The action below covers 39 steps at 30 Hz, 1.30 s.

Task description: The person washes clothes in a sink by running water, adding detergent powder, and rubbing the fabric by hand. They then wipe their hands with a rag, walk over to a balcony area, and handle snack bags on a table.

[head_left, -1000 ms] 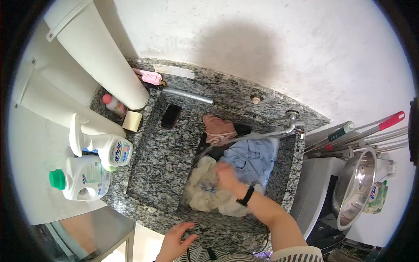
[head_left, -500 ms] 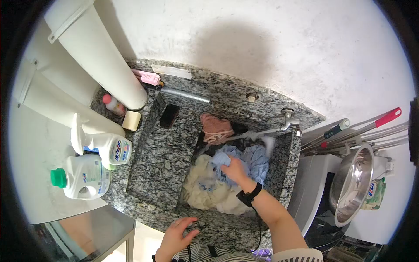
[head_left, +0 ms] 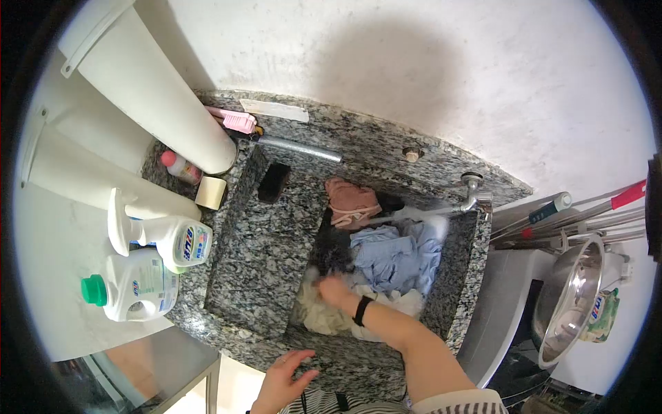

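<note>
In the granite sink [head_left: 469, 276], my right hand [head_left: 334, 290] reaches into the wet laundry. It touches a cream cloth [head_left: 321, 314] at the sink's left side; its fingers are smeared by motion, so any grip is unclear. A light blue garment [head_left: 389, 255] lies bunched to the right of this hand. Dark cloth [head_left: 334, 252] sits behind the hand, and a pink cloth [head_left: 352, 202] rests against the back wall of the sink. Outside the front rim, my left hand [head_left: 283, 379] is open with its fingers apart, holding nothing.
Water runs from a metal faucet [head_left: 471, 193]. A black brush [head_left: 274, 183] lies on the granite slab. A soap bar [head_left: 211, 192], spray bottle [head_left: 186, 241] and green-capped jug [head_left: 141, 286] stand left. A steel basin [head_left: 569, 303] leans at right.
My right hand has moved left and toward me, from the blue garment to the cream cloth. The blue garment lies more spread out. My left hand stays near the front rim.
</note>
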Each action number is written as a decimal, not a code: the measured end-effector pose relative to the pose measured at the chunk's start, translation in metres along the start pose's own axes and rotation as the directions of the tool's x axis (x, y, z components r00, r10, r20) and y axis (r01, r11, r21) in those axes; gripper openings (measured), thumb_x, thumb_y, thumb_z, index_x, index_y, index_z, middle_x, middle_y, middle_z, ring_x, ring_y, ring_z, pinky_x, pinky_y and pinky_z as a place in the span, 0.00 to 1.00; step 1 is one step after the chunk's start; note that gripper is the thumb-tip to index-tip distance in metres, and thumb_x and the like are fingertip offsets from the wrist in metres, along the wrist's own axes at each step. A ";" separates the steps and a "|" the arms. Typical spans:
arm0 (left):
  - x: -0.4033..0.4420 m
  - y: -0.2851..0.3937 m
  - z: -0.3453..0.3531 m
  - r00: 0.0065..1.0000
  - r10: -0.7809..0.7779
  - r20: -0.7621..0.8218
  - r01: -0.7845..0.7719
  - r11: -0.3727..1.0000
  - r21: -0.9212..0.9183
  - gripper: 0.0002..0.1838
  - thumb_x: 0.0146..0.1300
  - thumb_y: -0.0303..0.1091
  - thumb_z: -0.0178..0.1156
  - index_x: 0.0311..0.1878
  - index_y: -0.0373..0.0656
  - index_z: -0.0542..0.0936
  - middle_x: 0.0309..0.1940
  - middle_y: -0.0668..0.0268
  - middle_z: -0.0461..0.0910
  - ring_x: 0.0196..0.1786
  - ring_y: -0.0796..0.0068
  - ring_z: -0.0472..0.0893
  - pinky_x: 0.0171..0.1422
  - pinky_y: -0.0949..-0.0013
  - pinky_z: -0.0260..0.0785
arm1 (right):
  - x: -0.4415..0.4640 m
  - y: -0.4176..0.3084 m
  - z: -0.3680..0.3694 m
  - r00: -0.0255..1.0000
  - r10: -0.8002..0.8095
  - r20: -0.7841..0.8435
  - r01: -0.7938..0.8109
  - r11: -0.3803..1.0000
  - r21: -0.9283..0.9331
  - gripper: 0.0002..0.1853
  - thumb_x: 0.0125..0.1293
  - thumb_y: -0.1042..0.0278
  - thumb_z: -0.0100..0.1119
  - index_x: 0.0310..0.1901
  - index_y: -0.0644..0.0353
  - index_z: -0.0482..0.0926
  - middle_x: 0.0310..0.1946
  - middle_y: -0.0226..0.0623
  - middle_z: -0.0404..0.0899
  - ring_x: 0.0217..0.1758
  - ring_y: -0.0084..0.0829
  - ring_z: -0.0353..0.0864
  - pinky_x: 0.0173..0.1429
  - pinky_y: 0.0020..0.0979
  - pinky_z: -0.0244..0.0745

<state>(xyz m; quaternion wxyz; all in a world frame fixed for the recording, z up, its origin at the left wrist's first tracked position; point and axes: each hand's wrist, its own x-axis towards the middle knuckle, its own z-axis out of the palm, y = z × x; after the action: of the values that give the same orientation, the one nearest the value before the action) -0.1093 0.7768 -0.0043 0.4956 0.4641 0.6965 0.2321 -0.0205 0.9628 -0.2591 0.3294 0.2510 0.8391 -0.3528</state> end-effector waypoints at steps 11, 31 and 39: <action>0.022 0.014 -0.004 0.994 0.035 0.099 -0.037 0.999 0.018 0.19 0.59 0.41 0.61 0.51 0.43 0.75 0.47 0.57 0.77 0.48 0.57 0.77 0.50 0.63 0.70 | -0.005 0.022 0.040 0.981 -0.090 -0.174 0.082 0.995 -0.054 0.26 0.64 0.53 0.51 0.59 0.60 0.68 0.58 0.37 0.68 0.57 0.43 0.70 0.57 0.46 0.68; 0.362 0.120 0.144 0.980 -0.183 -0.076 0.122 0.858 -0.499 0.21 0.66 0.39 0.52 0.57 0.35 0.70 0.51 0.55 0.74 0.52 0.64 0.72 0.52 0.60 0.65 | -0.091 0.161 -0.109 0.828 0.488 -0.276 0.522 -0.851 0.063 0.17 0.69 0.63 0.42 0.50 0.67 0.71 0.44 0.43 0.74 0.45 0.38 0.74 0.47 0.38 0.73; 0.346 0.106 0.190 0.985 -0.147 0.092 0.165 0.636 -0.754 0.13 0.66 0.34 0.50 0.41 0.33 0.78 0.32 0.57 0.79 0.31 0.69 0.74 0.37 0.60 0.68 | -0.096 0.167 -0.086 0.715 0.610 -0.341 0.699 -0.614 0.366 0.18 0.66 0.49 0.47 0.38 0.59 0.72 0.31 0.33 0.72 0.33 0.31 0.70 0.39 0.35 0.68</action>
<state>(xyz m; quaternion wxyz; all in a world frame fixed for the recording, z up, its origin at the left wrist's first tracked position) 0.0796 1.1035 -0.1617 0.6697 0.1552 0.5676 0.4530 0.1194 1.1148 -0.2144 -0.4840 0.4078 0.0318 -0.7736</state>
